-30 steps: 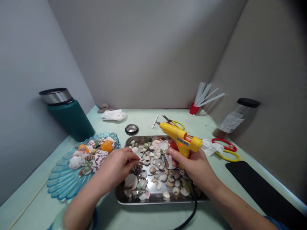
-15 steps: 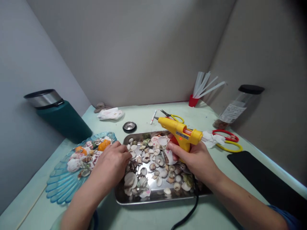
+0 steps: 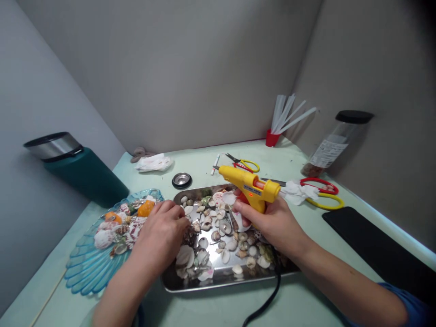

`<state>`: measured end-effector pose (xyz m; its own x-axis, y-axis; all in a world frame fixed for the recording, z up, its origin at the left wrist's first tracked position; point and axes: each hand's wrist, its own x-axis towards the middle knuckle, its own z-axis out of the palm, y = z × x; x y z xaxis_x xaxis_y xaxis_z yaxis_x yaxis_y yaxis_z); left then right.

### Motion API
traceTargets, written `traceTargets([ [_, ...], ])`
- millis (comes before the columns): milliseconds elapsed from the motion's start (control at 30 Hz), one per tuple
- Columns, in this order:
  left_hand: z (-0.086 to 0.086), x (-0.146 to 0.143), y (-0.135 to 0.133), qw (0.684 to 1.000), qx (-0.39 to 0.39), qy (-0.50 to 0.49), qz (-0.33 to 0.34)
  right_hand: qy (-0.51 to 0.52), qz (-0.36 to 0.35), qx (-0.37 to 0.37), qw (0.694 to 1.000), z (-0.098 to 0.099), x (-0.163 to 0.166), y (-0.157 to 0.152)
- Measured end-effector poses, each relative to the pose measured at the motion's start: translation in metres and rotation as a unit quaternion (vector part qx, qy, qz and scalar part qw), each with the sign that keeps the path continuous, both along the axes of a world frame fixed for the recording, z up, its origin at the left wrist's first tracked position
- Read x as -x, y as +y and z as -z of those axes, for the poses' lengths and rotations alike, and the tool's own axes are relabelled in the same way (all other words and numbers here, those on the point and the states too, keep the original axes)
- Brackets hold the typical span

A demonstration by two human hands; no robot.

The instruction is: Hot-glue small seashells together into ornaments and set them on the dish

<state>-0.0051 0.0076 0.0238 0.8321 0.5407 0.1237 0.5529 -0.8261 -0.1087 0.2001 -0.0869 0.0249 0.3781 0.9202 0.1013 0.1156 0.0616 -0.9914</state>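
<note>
My right hand (image 3: 277, 222) is wrapped round the handle of a yellow hot glue gun (image 3: 238, 178). Its nozzle points left and a small orange light glows on its side. Below it is a metal tray (image 3: 221, 286) of mixed seashells (image 3: 225, 227). Over the tray's left part, my left hand (image 3: 161, 231) is closed with fingers bent down among the shells; its fingertips are hidden, and I cannot make out what they hold. Just left of that hand, a blue glass shell-shaped dish (image 3: 88, 268) carries larger shells, some orange, some white and speckled.
A teal bottle (image 3: 85, 177) stands at the left, its lid (image 3: 181, 180) behind the tray. Farther right are small scissors (image 3: 250, 165), larger scissors (image 3: 327, 202) with crumpled tissue (image 3: 296, 193), a red cup (image 3: 272, 138) of glue sticks, a clear jar (image 3: 329, 150) and a black pad (image 3: 361, 240).
The view has shifted slightly. The glue gun sits a little farther left over the tray, still in my right hand. My left hand stays at the tray's left side.
</note>
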Motion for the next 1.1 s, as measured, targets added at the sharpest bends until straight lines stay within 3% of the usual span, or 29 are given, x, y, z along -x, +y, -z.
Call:
traceTargets([
  [133, 0.007, -0.001, 0.001, 1.000, 0.026, 0.001, 0.011, -0.008, 0.006, 0.006, 1.000, 0.001, 0.000, 0.000],
  [700, 0.003, 0.001, -0.001, 0.998, 0.046, 0.040, -0.003, 0.004, 0.005, 0.016, 1.000, 0.005, -0.001, 0.000],
  [933, -0.007, 0.006, -0.004, 0.988, 0.150, -0.027, -0.011, -0.004, 0.004, 0.018, 1.000, 0.006, -0.002, 0.000],
  [1100, -0.018, 0.005, -0.012, 0.958, 0.252, -0.132, -0.025, -0.005, -0.012, 0.025, 1.000, 0.005, 0.002, 0.000],
])
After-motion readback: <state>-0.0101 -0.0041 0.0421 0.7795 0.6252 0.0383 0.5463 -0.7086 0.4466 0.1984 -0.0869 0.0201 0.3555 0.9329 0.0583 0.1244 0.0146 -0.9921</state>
